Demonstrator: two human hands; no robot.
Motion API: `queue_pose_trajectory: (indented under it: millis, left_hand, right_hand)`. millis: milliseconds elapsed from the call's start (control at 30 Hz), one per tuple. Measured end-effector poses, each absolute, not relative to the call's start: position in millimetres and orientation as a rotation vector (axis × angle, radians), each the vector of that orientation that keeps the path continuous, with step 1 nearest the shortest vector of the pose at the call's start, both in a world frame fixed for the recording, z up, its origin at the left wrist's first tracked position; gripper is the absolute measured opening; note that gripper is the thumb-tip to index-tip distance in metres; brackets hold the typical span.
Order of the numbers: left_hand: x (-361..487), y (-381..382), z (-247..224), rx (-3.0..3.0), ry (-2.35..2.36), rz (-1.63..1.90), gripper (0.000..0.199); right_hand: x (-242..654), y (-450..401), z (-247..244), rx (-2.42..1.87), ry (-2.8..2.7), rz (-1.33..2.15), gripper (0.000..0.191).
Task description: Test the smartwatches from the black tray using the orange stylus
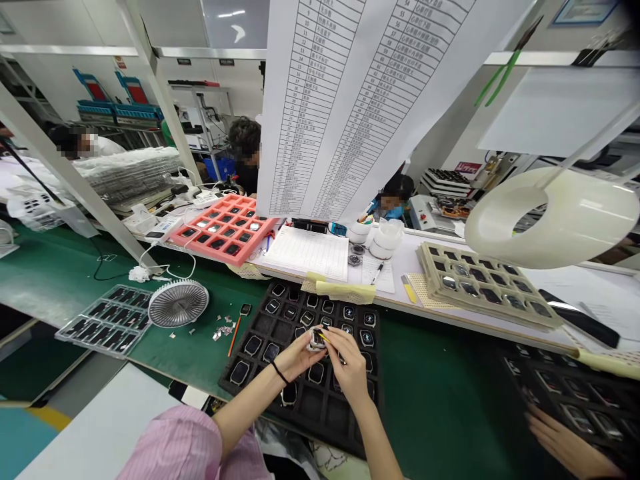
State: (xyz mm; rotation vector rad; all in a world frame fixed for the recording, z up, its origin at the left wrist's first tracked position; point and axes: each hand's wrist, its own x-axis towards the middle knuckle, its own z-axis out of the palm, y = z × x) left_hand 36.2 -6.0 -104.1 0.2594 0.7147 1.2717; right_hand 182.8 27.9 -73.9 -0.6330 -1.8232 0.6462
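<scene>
My left hand (299, 357), a dark band around its wrist, is shut on a small square watch case (317, 340) wrapped in something pale. My right hand (347, 363) meets it there, its fingers pinching a thin yellow tool (325, 337) against the case. Both hands hover over a black compartment tray (300, 427) holding several dark watch cases, and some of its cells are hidden beneath my hands. A pink striped sleeve (170, 447) covers my left forearm.
A co-worker's hand (565, 447) rests on a black tray at lower right. On the green mat lie an orange-handled tool (234, 337), metal scraps (223, 330), a small fan (179, 303) and a clear tray (107, 320). A pink tray (223, 230) and beige tray (480, 287) hold more cases.
</scene>
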Motion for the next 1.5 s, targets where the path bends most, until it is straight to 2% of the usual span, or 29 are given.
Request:
queue_pose_trajectory:
  millis: [100,267,400,500,700,933,1300,1500]
  left_hand:
    - [34.3,-7.9,-99.6,0.276,0.708,1.266,0.038]
    - [32.2,-9.6,-94.1,0.287,0.709,1.258,0.042]
    - [30.1,-11.0,-90.8,0.281,0.704,1.261,0.045]
    - [29.4,-12.8,-89.1,0.272,0.7,1.255,0.043]
    - [34.5,-15.7,-91.4,0.213,0.685,1.242,0.035]
    - [38.4,-17.1,-93.1,0.115,0.671,1.225,0.022]
    - [46.3,-16.3,-86.8,-0.029,0.66,1.244,0.012]
    - [56.1,-11.4,-80.6,-0.105,0.618,1.342,0.017]
  right_hand:
    - [187.5,30.7,-65.9,-0.707,-1.821,0.65,0.025]
    - [194.5,32.7,-51.6,-0.744,-1.898,0.891,0.022]
    - [202.0,33.6,-43.1,-0.694,-2.062,0.927,0.03]
    - [204.5,34.8,-43.5,-0.643,-2.136,0.865,0.038]
    - [200.2,36.8,-53.4,-0.598,-2.029,0.671,0.029]
    - [205.2,34.0,-56.3,-0.536,-2.192,0.731,0.042]
    - [201.9,32.9,-60.9,-0.598,-2.105,0.507,0.04]
    - [186.5,12.6,-65.8,-0.682,-2.135,0.369,0.051]
